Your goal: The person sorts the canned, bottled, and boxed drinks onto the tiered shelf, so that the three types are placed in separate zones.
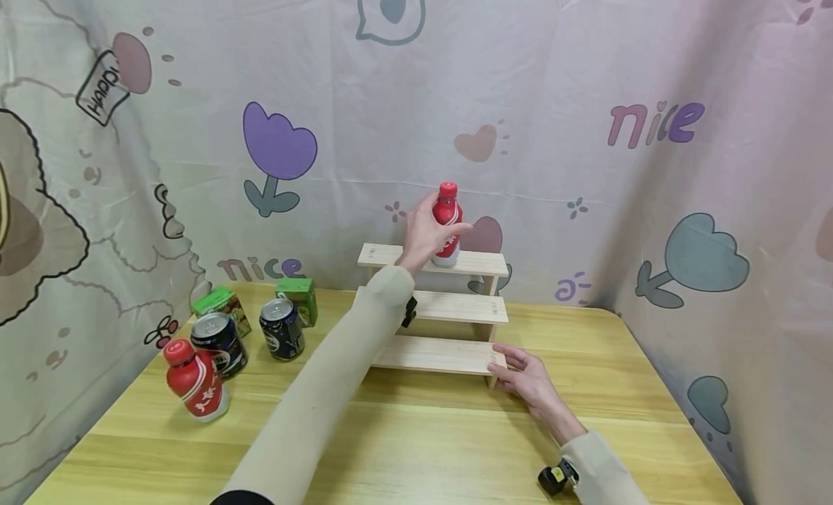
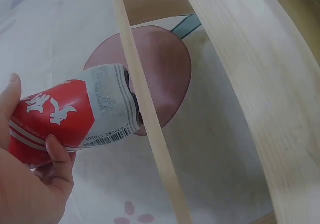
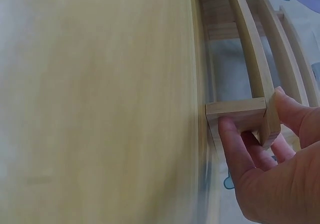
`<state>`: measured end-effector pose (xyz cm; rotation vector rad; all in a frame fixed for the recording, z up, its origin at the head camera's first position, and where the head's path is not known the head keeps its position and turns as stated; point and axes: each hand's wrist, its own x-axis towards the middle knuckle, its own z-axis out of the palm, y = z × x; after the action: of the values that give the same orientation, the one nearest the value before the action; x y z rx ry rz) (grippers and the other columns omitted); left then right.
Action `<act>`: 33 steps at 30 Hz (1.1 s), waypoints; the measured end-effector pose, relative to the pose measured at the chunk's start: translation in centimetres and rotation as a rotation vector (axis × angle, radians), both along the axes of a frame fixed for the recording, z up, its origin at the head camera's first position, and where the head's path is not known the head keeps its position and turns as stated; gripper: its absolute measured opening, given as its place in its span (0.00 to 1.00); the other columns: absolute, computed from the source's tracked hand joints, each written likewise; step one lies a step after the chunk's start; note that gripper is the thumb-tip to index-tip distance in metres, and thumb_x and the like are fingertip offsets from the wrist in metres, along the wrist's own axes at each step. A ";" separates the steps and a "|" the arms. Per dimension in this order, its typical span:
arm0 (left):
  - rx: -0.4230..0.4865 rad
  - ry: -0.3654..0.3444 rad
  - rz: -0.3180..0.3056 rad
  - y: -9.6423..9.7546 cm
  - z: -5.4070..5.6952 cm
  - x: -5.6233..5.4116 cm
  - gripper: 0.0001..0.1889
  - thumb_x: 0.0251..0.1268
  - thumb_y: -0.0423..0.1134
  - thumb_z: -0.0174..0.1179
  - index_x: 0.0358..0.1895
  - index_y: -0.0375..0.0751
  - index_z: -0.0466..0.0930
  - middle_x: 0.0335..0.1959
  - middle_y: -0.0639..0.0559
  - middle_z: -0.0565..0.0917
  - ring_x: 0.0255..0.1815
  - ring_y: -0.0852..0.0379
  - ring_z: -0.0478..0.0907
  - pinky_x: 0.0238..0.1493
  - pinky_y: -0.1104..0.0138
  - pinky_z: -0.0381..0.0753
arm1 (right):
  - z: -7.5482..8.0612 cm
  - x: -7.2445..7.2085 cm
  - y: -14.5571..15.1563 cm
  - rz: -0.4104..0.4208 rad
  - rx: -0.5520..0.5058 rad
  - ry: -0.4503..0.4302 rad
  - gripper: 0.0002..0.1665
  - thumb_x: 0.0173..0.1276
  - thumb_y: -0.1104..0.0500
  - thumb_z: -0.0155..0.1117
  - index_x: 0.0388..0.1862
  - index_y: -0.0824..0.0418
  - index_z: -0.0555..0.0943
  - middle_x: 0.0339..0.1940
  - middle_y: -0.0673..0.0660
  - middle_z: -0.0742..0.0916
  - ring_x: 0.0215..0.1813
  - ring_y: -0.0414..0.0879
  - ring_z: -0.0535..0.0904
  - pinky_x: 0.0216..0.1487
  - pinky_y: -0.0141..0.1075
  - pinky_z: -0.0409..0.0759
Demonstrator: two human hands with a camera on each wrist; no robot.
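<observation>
L hand [image 1: 424, 235] fingers grip red btl [image 1: 446, 210] round its body, long axis approx. vertical, base at far top shelf [image 1: 483, 262], contact unclear; R hand [image 1: 530, 380], nearer, well apart, pinches near bottom shelf [image 1: 436, 355] at R end.

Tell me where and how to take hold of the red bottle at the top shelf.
Probably best to take the red bottle round its body below the cap, from the left, like the left hand: it is upright and rounded, leaving the base uncovered.
</observation>
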<state>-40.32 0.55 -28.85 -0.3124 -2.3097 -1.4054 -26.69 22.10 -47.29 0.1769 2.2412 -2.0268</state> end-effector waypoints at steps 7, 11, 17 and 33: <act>-0.035 -0.053 -0.072 -0.6 0.1 0.2 0.40 0.51 0.43 0.76 0.70 0.50 0.66 0.59 0.49 0.79 0.58 0.51 0.76 0.58 0.54 0.79 | 0.1 0.1 -0.1 0.000 -0.002 -0.003 0.33 0.65 0.63 0.68 0.69 0.63 0.72 0.65 0.69 0.77 0.43 0.43 0.85 0.44 0.39 0.86; -0.001 -0.086 -0.150 -1.3 -0.8 0.0 0.41 0.53 0.39 0.74 0.71 0.51 0.64 0.61 0.49 0.78 0.60 0.50 0.76 0.60 0.54 0.78 | 0.0 0.1 -0.1 -0.002 0.001 -0.003 0.33 0.66 0.63 0.68 0.69 0.62 0.71 0.66 0.69 0.77 0.43 0.43 0.85 0.44 0.39 0.86; 0.006 -0.188 -0.186 -1.8 -2.9 0.0 0.37 0.55 0.39 0.73 0.68 0.48 0.65 0.60 0.47 0.78 0.60 0.49 0.76 0.64 0.53 0.75 | -0.1 0.2 0.0 -0.013 -0.007 -0.007 0.33 0.65 0.63 0.68 0.69 0.63 0.71 0.66 0.70 0.76 0.44 0.43 0.85 0.45 0.40 0.86; 0.086 -0.157 -0.262 -2.5 -5.3 -0.6 0.35 0.59 0.42 0.70 0.69 0.51 0.66 0.65 0.49 0.76 0.64 0.51 0.75 0.65 0.54 0.74 | -0.4 -0.1 -0.1 -0.003 -0.029 0.003 0.33 0.64 0.64 0.69 0.68 0.64 0.72 0.62 0.67 0.80 0.42 0.42 0.85 0.43 0.37 0.86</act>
<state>-40.92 -1.93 -34.17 -0.5113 -2.3923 -1.7054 -26.75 22.04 -47.65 0.1754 2.2130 -2.0617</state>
